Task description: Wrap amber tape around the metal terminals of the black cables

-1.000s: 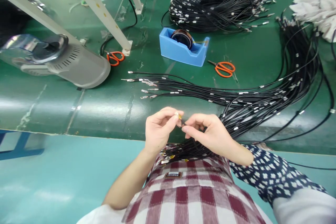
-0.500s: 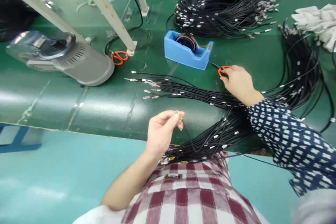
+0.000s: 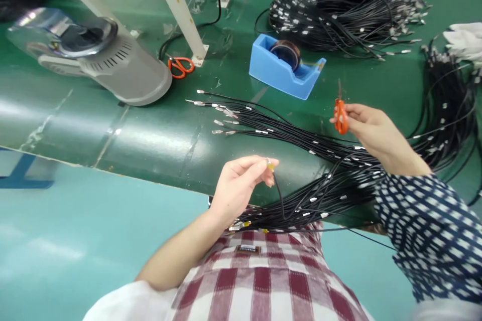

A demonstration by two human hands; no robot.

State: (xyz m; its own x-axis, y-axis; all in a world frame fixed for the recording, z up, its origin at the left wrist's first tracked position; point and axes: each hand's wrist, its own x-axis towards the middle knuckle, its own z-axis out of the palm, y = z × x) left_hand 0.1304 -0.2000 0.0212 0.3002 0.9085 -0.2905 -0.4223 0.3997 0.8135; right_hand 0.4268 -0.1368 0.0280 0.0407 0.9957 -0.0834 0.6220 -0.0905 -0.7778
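Between the thumb and fingers of my left hand (image 3: 239,185) is the end of a black cable (image 3: 279,193), with a small metal tip and a bit of yellow tape showing. My right hand (image 3: 380,133) grips orange-handled scissors (image 3: 341,118) by the handles, their blades pointing away from me. Below my hands, a bundle of black cables (image 3: 320,195) with white labels hangs over the table edge onto my checked apron (image 3: 263,271). Another cable bundle (image 3: 278,128) lies across the table, its metal ends toward the left.
Beyond the cables stands a blue tape dispenser (image 3: 280,72) with a brown roll. A large cable coil (image 3: 346,12) lies behind it. At left are a grey machine (image 3: 128,67), a second pair of orange-handled scissors (image 3: 181,67) and a white post (image 3: 181,15). White gloves (image 3: 465,42) lie far right.
My right hand has lifted the scissors off the table and turned them so the blades point away. My left hand still pinches the cable end. The camera view has shifted slightly.
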